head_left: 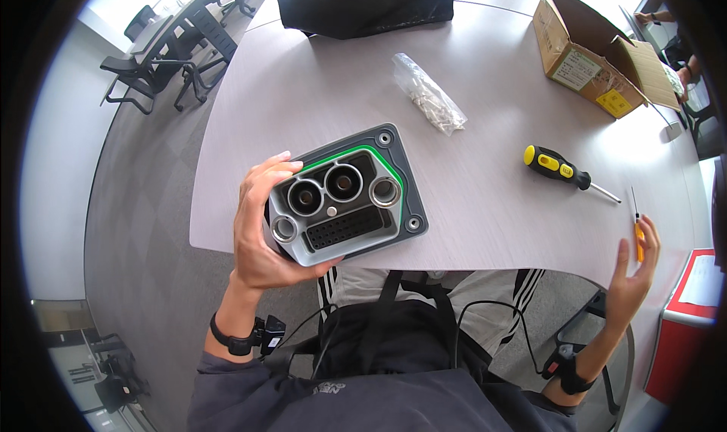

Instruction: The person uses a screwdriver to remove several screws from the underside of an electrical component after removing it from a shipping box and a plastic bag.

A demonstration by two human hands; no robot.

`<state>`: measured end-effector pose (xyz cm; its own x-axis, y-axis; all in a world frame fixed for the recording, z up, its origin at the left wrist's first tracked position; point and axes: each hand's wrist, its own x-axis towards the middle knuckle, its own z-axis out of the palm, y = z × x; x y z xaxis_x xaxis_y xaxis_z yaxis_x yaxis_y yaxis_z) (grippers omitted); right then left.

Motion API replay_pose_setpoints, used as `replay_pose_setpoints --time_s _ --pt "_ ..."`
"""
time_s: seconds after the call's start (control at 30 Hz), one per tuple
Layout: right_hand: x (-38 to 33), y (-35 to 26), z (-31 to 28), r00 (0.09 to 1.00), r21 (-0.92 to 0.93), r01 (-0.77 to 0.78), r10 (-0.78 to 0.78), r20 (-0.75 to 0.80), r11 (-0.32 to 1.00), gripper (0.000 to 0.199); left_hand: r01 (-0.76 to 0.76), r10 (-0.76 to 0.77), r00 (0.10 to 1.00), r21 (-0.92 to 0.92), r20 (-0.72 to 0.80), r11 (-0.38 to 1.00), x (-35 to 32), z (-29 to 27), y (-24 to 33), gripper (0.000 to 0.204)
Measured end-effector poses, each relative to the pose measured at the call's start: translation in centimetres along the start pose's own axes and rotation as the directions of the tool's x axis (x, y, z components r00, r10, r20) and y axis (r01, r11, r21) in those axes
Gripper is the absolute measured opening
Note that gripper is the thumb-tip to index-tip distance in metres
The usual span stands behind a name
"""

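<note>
Connector (pixel 348 197): at the near edge of the surface (pixel 485 227), with sockets facing up; resting or lifted, hard to tell.
Left grip (pixel 254 243): clamped on the connector's left side.
Right grip (pixel 631 280): well right of the connector, at the orange driver (pixel 641 243); closed on it or merely touching, cannot tell.
Screwdriver (pixel 564 169): right of the connector, lying untouched.
Bag (pixel 429 95): beyond the connector, rightward.
Connector step: apparently steadying it while reaching for the driver.
Driver move: probably calls for a secure pinch on the handle.
</note>
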<state>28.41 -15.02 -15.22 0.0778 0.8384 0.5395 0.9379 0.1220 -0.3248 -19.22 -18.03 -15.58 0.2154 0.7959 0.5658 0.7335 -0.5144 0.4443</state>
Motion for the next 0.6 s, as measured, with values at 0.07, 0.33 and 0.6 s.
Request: replay_pose_setpoints --time_s 0.07,0.33,0.6 --pt "-0.7 -3.0 0.5 0.997 0.099 0.069 -0.072 0.021 0.993 0.036 0.097 -0.110 0.992 -0.185 -0.064 0.978 0.0 0.3 0.8 0.098" --pt "-0.1 -13.5 3.7 0.915 0.924 -0.033 -0.360 0.181 0.381 0.086 0.335 -0.345 0.862 -0.928 0.371 -0.161 0.9 0.6 5.0 0.078" --pt "0.1 -15.4 3.1 0.734 0.798 -0.497 -0.326 0.596 0.341 0.030 0.658 -0.027 0.633 -0.555 0.774 -0.509 1.2 1.4 6.5 0.067"
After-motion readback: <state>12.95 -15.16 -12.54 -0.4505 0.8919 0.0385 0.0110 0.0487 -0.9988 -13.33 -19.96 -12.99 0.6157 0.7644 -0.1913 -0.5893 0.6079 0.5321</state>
